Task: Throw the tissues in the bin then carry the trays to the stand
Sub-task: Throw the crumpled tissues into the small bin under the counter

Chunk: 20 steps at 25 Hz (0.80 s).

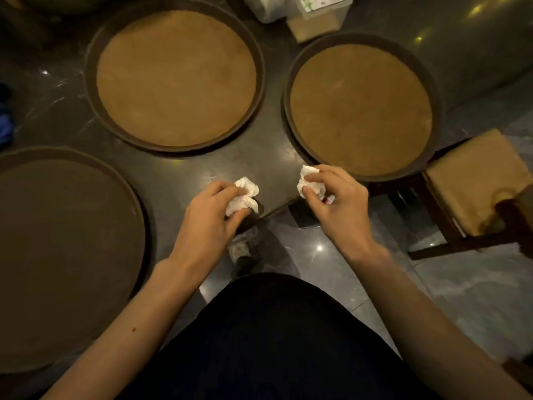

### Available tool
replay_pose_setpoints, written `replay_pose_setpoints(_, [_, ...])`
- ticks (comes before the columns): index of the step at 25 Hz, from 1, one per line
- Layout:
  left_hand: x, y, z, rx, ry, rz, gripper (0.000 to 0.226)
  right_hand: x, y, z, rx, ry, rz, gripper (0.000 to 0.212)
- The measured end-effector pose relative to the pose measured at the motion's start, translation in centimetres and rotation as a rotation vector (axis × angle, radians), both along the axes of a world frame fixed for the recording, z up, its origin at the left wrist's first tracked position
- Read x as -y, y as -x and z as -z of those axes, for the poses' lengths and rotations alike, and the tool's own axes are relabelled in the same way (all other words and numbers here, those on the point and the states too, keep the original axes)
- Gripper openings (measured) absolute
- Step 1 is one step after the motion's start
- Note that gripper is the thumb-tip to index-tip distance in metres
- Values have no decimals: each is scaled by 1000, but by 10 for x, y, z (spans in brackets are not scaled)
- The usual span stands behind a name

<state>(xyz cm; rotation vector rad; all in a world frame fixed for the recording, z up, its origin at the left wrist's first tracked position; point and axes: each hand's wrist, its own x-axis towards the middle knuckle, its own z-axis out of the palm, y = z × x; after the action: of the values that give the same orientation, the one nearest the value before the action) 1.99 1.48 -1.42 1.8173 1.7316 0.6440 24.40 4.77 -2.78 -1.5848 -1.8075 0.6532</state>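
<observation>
Three round trays lie on a dark stone table (184, 171). One tray (261, 67) with a tan inside sits at the back middle, a second tan tray (437, 90) at the right, and a dark tray (144, 215) at the near left. My left hand (210, 215) is shut on a crumpled white tissue (245, 194) near the table's front corner. My right hand (337, 200) pinches another crumpled white tissue (307, 180), close to the right tray's near rim. No bin is in view.
A wooden stool (473, 180) with a tan cushion stands at the right of the table. White boxes (314, 13) sit at the table's back edge. A grey tiled floor (476, 295) and my dark apron (274, 342) fill the foreground.
</observation>
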Motion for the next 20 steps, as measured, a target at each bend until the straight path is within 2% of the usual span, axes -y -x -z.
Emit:
replay_pose_setpoints(5, [21,-86,-13,-23,-20,129,32,59,-78,-1,6,-55,136,18])
replay_pose_setpoints(9, [55,-175,-11,-62,-17,214,34,113,-150,-1,-62,-108,284,17])
replay_pose_setpoints(14, [98,-271,-13,-4,-31,245,41,182,-228,2,-141,-104,470,17])
replay_pose_setpoints(20, [118,-323,-23,-16,-49,322,23,226,-276,6,-243,-48,615,19])
